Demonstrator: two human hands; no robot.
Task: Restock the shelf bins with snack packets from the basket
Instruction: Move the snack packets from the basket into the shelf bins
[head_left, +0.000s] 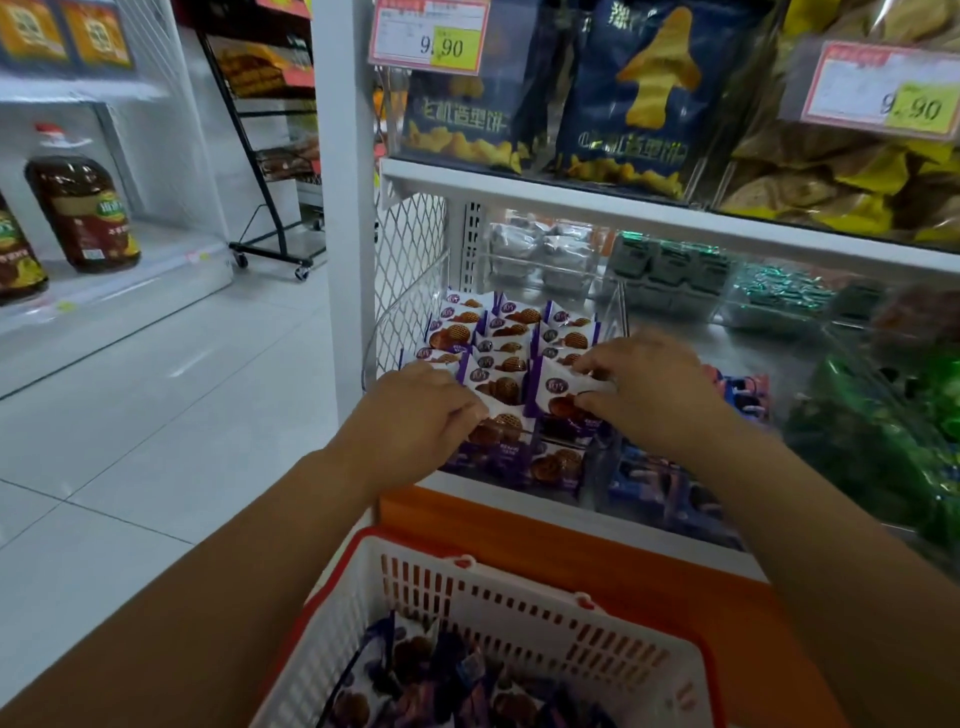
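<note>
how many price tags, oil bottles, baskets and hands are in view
price tags: 2
oil bottles: 2 (one cut off at the left edge)
baskets: 1
hands: 2
total: 7

The packets (498, 387) you pinch are glossy plastic film, white and purple, lightly crinkled. Around your grip the bin (618, 312) walls are clear, smooth plastic. Left of it stands white-painted metal mesh (410, 260). Below it the basket (519, 618) is matt white slotted plastic, red-rimmed.
</note>
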